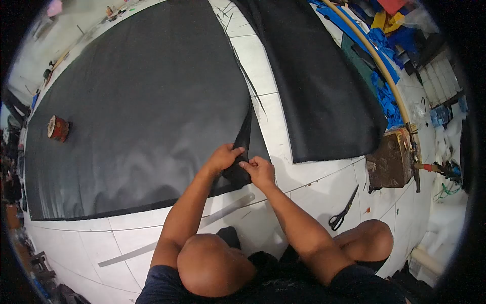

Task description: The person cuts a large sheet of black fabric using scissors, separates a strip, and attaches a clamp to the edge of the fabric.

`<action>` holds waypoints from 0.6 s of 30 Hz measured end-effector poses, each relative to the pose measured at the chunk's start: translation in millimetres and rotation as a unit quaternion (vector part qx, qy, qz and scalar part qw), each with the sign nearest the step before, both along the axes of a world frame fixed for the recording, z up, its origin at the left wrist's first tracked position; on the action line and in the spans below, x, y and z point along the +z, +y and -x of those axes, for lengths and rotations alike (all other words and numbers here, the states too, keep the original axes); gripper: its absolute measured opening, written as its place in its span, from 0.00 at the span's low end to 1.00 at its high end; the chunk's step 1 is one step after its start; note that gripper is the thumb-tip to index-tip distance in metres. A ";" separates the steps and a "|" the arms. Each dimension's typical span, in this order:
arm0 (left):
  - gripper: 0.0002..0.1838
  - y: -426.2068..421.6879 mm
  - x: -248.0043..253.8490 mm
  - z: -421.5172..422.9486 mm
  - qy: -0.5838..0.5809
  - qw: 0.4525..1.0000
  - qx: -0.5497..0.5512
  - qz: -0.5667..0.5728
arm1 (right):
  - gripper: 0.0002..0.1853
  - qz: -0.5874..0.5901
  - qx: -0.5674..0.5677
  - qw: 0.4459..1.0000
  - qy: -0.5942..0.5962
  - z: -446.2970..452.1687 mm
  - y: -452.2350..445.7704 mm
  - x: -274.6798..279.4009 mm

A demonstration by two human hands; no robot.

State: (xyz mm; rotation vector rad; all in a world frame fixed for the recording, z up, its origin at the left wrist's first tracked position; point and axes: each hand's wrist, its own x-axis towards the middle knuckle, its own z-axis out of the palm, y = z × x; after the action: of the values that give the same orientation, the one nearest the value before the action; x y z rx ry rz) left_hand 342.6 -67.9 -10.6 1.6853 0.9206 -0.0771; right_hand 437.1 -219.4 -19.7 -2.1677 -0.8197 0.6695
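Observation:
A wide black sheet (147,101), like leatherette or rubberised fabric, lies over much of the white tiled floor. Its near right corner is lifted and folded over. My left hand (225,157) pinches the turned-up edge. Close beside it, my right hand (260,172) grips the same folded corner with thumb and fingers. A second black piece (319,96) lies to the right, with a strip of tile between the two. Near my right knee rest black-handled scissors (344,212). A long metal ruler (177,230) lies on the tiles, partly hidden by my left arm.
A reddish tin (58,128) sits on the sheet at the left. Thin black offcuts (245,76) lie along its right edge. On the right are a brown block (392,159), a long curved tube (387,73) and blue scraps (387,101).

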 end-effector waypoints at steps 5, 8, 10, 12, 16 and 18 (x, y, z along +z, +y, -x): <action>0.20 -2.8 18.0 -6.5 -0.013 0.996 0.027 0.079 | 0.22 -0.012 0.004 0.999 0.043 -14.4 -7.5 -9.4; 0.19 -3.1 6.2 -2.9 -0.047 0.994 0.038 0.094 | 0.23 -0.010 -0.009 0.991 0.131 -28.9 -20.7 -15.5; 0.19 -1.7 8.7 -3.1 -0.026 0.996 0.035 0.078 | 0.27 -0.023 -0.080 0.975 0.204 -37.2 -22.2 -19.1; 0.19 -0.8 1.9 -5.2 -0.007 0.997 0.031 0.065 | 0.27 -0.058 -0.153 0.986 0.023 -42.5 -16.7 -17.0; 0.19 -3.8 7.3 -6.0 -0.015 0.997 0.029 0.066 | 0.29 -0.075 -0.122 0.977 -0.157 -26.1 -6.6 12.8; 0.20 -3.8 9.9 -6.4 0.004 0.997 0.026 0.066 | 0.29 -0.042 -0.028 0.993 -0.104 -12.7 0.0 9.8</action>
State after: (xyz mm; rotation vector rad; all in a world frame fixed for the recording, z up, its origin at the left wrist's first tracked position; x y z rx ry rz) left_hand 349.0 -71.7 -0.7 1.5392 0.9435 -0.1078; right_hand 449.8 -219.5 -9.9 -2.1991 -0.8752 0.3776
